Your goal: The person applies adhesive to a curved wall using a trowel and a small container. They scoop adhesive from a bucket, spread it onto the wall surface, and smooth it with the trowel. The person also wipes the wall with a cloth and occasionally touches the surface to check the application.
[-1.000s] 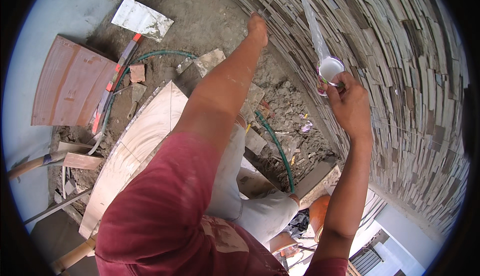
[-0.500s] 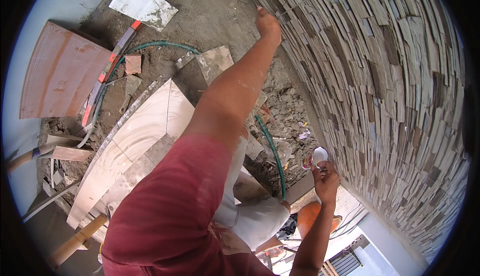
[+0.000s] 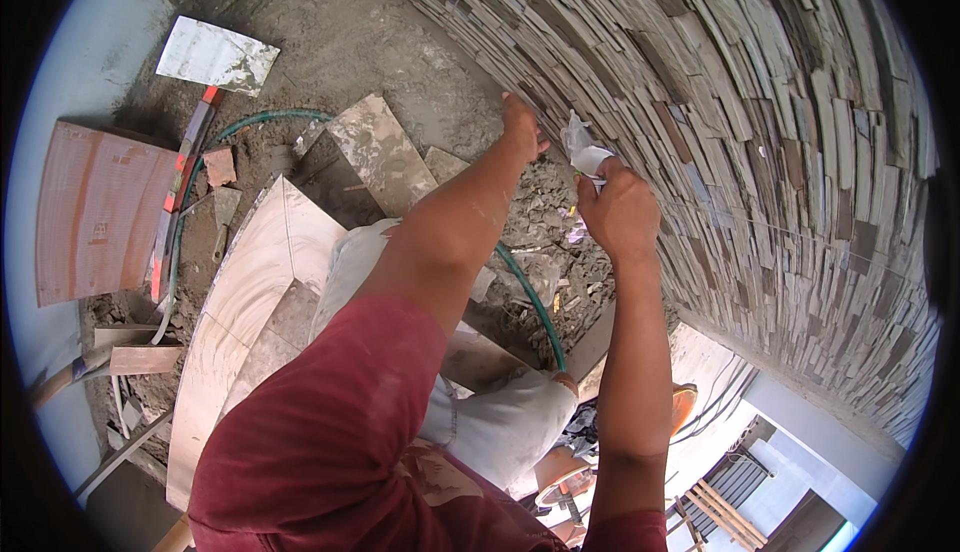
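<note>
In my right hand (image 3: pixel 622 210) is a small white cup (image 3: pixel 592 159), held close to the base of the stone-clad wall (image 3: pixel 740 162). A whitish, translucent shape (image 3: pixel 574 132) extends from the cup's far side; whether it is liquid or thin plastic I cannot tell. Just left of it, my left hand (image 3: pixel 522 130) is stretched out near the wall's foot, fingers apart and nothing visible in them. Wet-looking grey mortar or soil (image 3: pixel 400 27) covers the ground beyond both hands.
A green hose (image 3: pixel 535 292) curves through the rubble. Loose tile pieces (image 3: pixel 380 152) lie left of my left arm. Farther left are a curved tiled ledge (image 3: pixel 250 272), a red-and-grey spirit level (image 3: pixel 180 192), a ribbed terracotta-coloured tile (image 3: pixel 100 217) and a white board (image 3: pixel 217 55).
My right hand has moved forward with the cup, up beside my left hand. The whitish shape now shows at the cup. My left hand has drawn back nearer, and the view has shifted.
</note>
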